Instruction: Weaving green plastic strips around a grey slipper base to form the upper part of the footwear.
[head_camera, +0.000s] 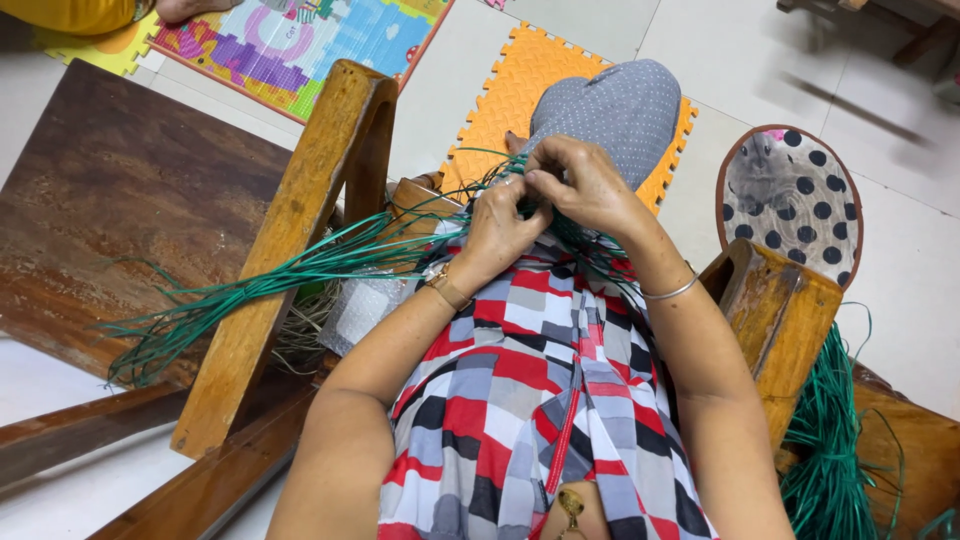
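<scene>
Both hands, left hand and right hand, meet above the lap, each grip pinched together on the green strands, which trail left across the wooden chair arm

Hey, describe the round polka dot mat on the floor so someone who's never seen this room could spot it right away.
Start at the orange foam tile on the pale floor beyond the person's knee. To its right, past the wooden chair arm, lies the oval mat. Unlike the bright tiles, it is grey with black dots and a brown rim.
</scene>
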